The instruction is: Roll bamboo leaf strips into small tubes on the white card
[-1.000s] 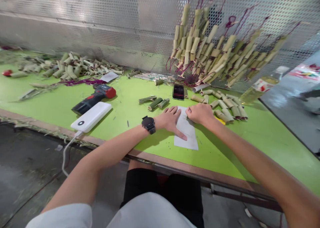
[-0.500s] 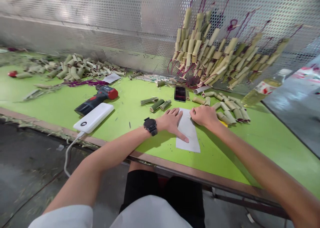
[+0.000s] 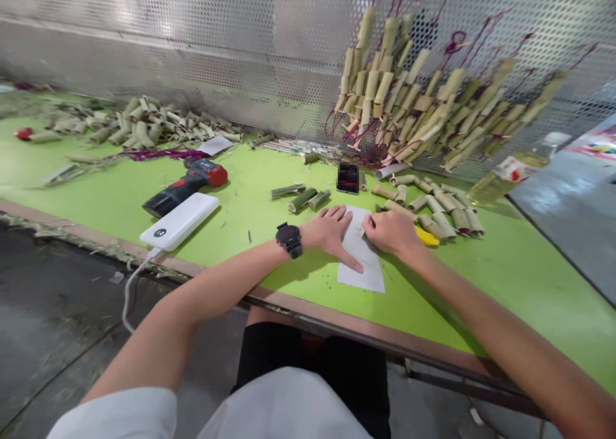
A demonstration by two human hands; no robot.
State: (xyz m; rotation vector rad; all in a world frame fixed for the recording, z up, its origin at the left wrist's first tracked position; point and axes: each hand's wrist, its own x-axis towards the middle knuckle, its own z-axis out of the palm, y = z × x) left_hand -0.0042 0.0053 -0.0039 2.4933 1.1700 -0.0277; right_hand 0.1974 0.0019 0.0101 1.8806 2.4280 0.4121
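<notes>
A narrow sheet of white paper (image 3: 362,273) lies flat on the green table, its short end toward me. My left hand (image 3: 335,233), with a black watch (image 3: 289,239) on the wrist, rests open on the paper's left side, thumb stretched across it. On the upper right part of the sheet, my right hand (image 3: 391,230) is closed with its fingers pressed together. Whatever is pinched there is too small and too hidden to name. Just beyond that hand, a yellow object (image 3: 427,236) shows, partly covered by it.
Left of the hands lie a cordless drill (image 3: 188,185) and a white power bank (image 3: 181,222) with its cable. Bamboo pieces (image 3: 303,199), a phone (image 3: 348,178) and a tilted bottle (image 3: 517,169) stand around. Strung bamboo bundles (image 3: 409,99) lean on the perforated metal wall.
My right hand has shifted slightly left over the paper, and more of the yellow object behind it shows. My left hand stays in place.
</notes>
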